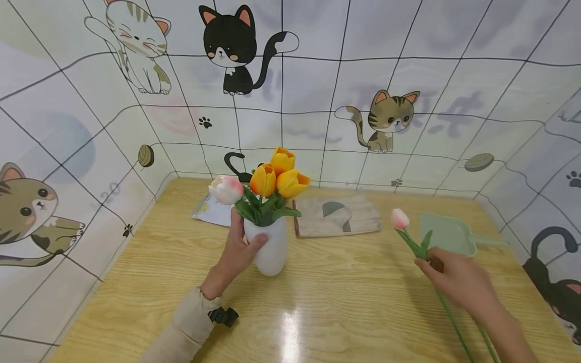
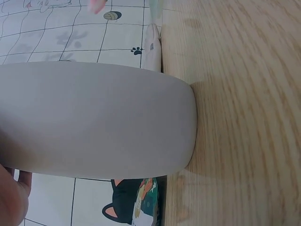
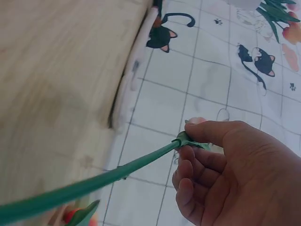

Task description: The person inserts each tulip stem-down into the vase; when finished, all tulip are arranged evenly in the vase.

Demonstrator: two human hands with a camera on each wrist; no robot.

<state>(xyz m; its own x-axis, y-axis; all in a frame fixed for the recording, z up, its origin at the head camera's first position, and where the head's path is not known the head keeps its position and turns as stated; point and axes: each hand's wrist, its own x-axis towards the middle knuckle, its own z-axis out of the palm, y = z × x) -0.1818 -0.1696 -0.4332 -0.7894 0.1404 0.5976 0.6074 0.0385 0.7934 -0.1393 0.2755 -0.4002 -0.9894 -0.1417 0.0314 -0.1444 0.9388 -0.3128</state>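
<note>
A white vase (image 1: 272, 252) stands on the wooden table, holding three yellow-orange tulips (image 1: 283, 174) and one pale pink tulip (image 1: 227, 189). My left hand (image 1: 240, 252) grips its upper left side, thumb across the front. In the left wrist view the vase (image 2: 103, 117) fills the middle, with part of the left hand (image 2: 13, 197) at the edge. Over to the right, my right hand (image 1: 458, 277) pinches the stem of another pink tulip (image 1: 400, 219) just below its leaves. Thumb and fingertips of the right hand (image 3: 230, 174) close on the green stem (image 3: 117, 174).
Behind the vase lie a folded beige cloth (image 1: 338, 217) with a grey patch and a printed packet (image 1: 211, 212). A pale green tray with a handle (image 1: 447, 234) lies at the back right. A cat-printed sheet (image 1: 308, 80) walls the table. An orange-red bloom (image 3: 87, 217) shows below the stem.
</note>
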